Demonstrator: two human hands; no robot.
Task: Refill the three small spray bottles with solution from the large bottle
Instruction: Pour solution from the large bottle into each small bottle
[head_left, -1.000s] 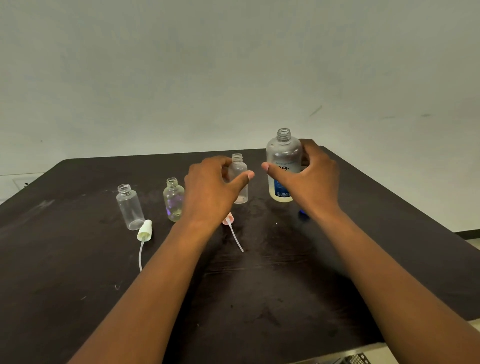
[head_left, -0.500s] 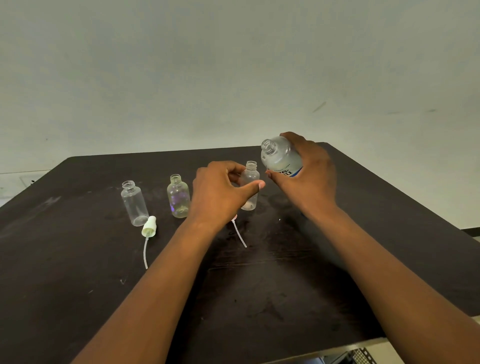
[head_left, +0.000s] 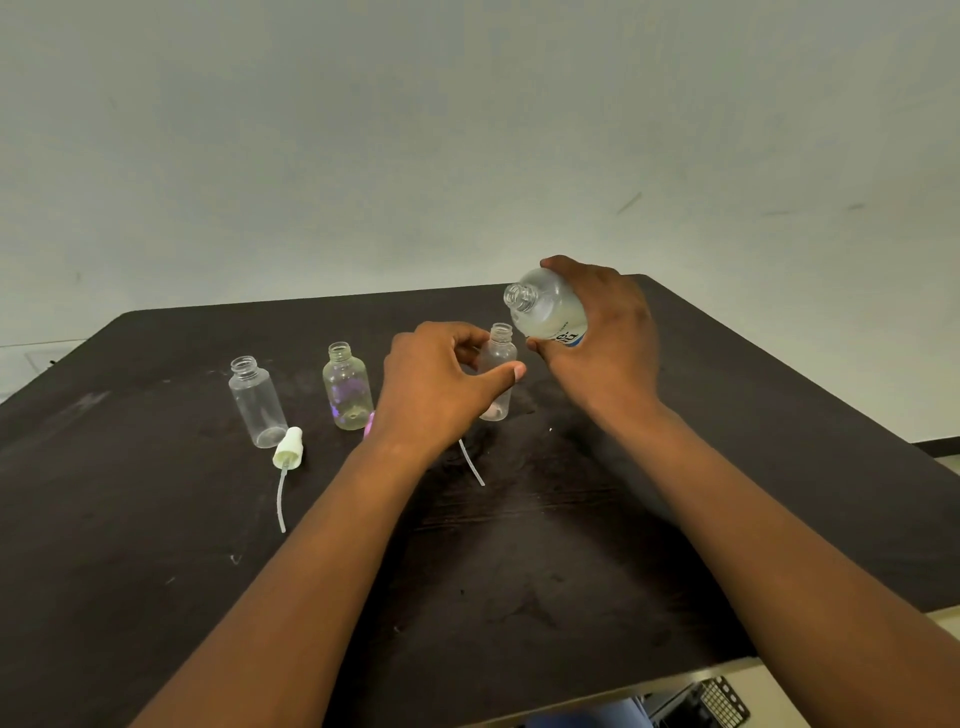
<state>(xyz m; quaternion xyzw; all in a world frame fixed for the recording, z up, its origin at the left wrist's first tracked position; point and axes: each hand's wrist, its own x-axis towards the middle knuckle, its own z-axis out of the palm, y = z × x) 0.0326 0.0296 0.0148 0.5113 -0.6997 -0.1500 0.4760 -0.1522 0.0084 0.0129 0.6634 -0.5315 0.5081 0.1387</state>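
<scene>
Three small clear bottles stand uncapped in a row on the dark table (head_left: 156, 545). My left hand (head_left: 436, 384) grips the right small bottle (head_left: 500, 358) between thumb and fingers. My right hand (head_left: 605, 332) holds the large bottle (head_left: 545, 306) above the table, tilted with its open mouth pointing left, just above and right of that small bottle's neck. The middle small bottle (head_left: 347, 387) and the left small bottle (head_left: 257, 402) stand untouched.
A white spray cap with its dip tube (head_left: 287, 457) lies in front of the left bottle. A pink cap (head_left: 369, 423) peeks out beside my left wrist, and a tube (head_left: 471, 462) lies below my left hand. A wall rises behind the table.
My right hand lifted the large bottle off the table and tilted it leftward toward the right small bottle. My left hand stayed on the small bottle.
</scene>
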